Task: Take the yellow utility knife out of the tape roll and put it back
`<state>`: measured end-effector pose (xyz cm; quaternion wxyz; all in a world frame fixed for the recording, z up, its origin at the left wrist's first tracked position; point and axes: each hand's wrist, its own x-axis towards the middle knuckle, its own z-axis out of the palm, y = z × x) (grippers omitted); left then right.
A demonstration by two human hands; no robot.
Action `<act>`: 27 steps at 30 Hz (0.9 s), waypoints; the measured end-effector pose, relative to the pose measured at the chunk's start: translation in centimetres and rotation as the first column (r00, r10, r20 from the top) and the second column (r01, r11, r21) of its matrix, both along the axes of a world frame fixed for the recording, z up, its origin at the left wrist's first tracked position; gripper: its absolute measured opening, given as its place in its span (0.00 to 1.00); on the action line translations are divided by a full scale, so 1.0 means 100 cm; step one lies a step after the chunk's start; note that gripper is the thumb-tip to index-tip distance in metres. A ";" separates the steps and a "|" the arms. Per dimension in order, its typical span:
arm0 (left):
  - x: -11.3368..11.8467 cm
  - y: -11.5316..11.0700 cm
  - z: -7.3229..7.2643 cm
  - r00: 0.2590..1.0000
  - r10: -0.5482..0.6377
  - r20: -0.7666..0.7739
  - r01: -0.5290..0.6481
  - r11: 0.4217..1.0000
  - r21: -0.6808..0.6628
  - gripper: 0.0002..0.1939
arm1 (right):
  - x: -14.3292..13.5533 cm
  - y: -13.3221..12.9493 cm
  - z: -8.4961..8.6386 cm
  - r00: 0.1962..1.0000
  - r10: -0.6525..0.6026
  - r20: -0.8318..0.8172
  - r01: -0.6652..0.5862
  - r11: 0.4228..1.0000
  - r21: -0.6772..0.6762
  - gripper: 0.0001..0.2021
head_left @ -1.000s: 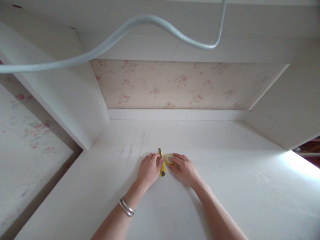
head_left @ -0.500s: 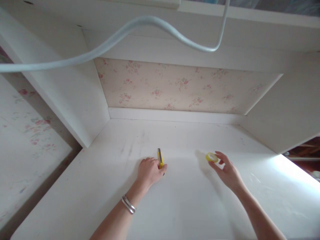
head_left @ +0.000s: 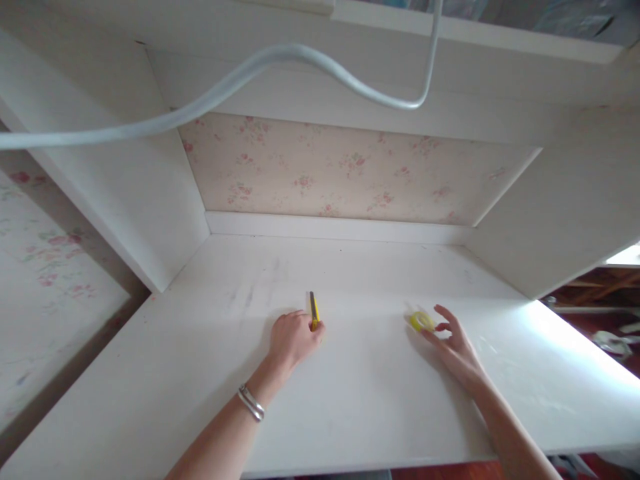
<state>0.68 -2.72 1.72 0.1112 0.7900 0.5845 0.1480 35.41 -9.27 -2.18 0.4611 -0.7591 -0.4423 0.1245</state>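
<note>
My left hand (head_left: 295, 340) is closed around a yellow box cutter (head_left: 314, 308), its tip pointing away from me just above the white desktop. A silver bracelet circles that wrist. Over to the right, a small roll of yellow tape (head_left: 421, 321) is at the desk surface. Beside it my right hand (head_left: 457, 353) has its thumb and forefinger spread. The thumb tip lies by the roll's near edge; whether it still touches cannot be made out.
A white desktop (head_left: 350, 393) spans the view, with grey smudges at left. White side panels and a floral back wall (head_left: 320, 170) enclose it. A white cable (head_left: 295, 53) hangs across the top, below a shelf. Items lie beyond the right edge (head_left: 613, 343).
My right hand has opened its fingers from the tape roll, which has come down to the desk. The left hand keeps the box cutter. The view has shifted slightly.
</note>
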 end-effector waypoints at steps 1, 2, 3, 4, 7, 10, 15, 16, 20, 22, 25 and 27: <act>0.008 -0.003 0.002 1.000 -0.012 0.017 0.012 1.000 0.001 0.20 | 0.000 -0.002 0.003 0.999 0.000 -0.051 0.000 1.000 -0.005 0.32; 0.017 -0.006 0.005 0.999 -0.030 0.033 0.030 1.000 0.002 0.20 | 0.001 -0.005 0.005 0.996 0.003 -0.085 -0.004 1.000 -0.011 0.32; 0.029 -0.009 0.008 0.997 -0.057 0.047 0.057 0.998 0.001 0.20 | 0.002 -0.006 0.006 0.994 0.001 -0.105 -0.002 1.000 -0.009 0.31; 0.041 -0.012 0.011 0.995 -0.084 0.058 0.085 0.996 -0.006 0.20 | 0.004 -0.007 0.006 0.993 -0.015 -0.120 0.017 1.000 0.011 0.30; 0.086 -0.020 0.017 0.981 -0.176 0.081 0.179 0.983 -0.033 0.20 | 0.007 -0.007 0.004 0.989 -0.033 -0.143 0.039 0.998 0.040 0.29; 0.131 -0.026 0.017 0.960 -0.261 0.097 0.267 0.962 -0.052 0.20 | 0.006 -0.005 0.002 0.989 -0.028 -0.148 0.030 0.999 0.013 0.29; 0.181 -0.027 0.008 0.937 -0.339 0.083 0.344 0.936 -0.070 0.18 | 0.003 -0.006 0.003 0.984 -0.042 -0.172 0.048 0.998 0.030 0.28; 0.186 -0.027 0.006 0.938 -0.340 0.070 0.345 0.935 -0.080 0.18 | 0.003 -0.006 0.003 0.982 -0.043 -0.182 0.050 0.998 0.034 0.28; 0.188 -0.028 0.004 0.940 -0.339 0.038 0.341 0.935 -0.101 0.23 | 0.002 -0.006 0.008 0.980 -0.039 -0.197 0.047 0.998 0.039 0.28; 0.178 -0.029 0.005 0.942 -0.331 0.054 0.335 0.937 -0.098 0.28 | -0.001 -0.008 0.012 0.983 -0.068 -0.171 0.078 0.996 0.050 0.27; 0.143 -0.026 0.008 0.942 -0.317 0.113 0.325 0.944 -0.062 0.33 | -0.015 -0.017 0.018 0.976 -0.197 -0.095 0.205 0.975 0.085 0.24; 0.110 -0.022 0.009 0.936 -0.306 0.175 0.318 0.947 -0.041 0.33 | -0.035 -0.023 0.020 0.977 -0.202 -0.071 0.209 0.972 0.105 0.21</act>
